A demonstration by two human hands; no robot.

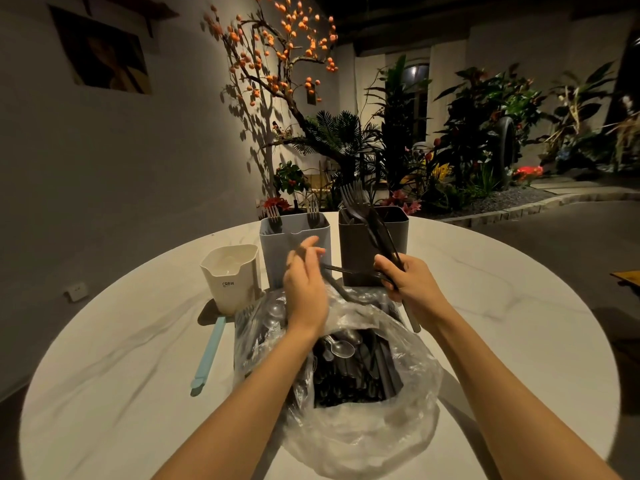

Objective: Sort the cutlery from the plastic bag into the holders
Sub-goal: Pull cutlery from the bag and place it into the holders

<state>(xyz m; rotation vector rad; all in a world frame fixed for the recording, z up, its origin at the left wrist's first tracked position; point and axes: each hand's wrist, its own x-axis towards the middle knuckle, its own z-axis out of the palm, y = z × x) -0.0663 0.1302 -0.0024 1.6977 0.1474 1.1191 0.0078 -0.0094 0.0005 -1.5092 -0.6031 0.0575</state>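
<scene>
The right hand [412,285] is gripping a bundle of black forks [367,220] — tines up, beside the dark holder [363,251]. The left hand [304,289] is hovering with relaxed fingers over the bag [363,420] (full of cutlery) on the counter [138,393].

One view only, worn on the head, wide-angle with curved edges. Looks forward and down across a round white table [502,306] from its near edge. Close over both forearms, with the left hand [304,285] and right hand [410,285] near the middle of the frame. Plastic bag [363,427] right below the lens, holders [294,251] just beyond it. Farther off, a wall on the left and plants [485,133] at the back right.
</scene>
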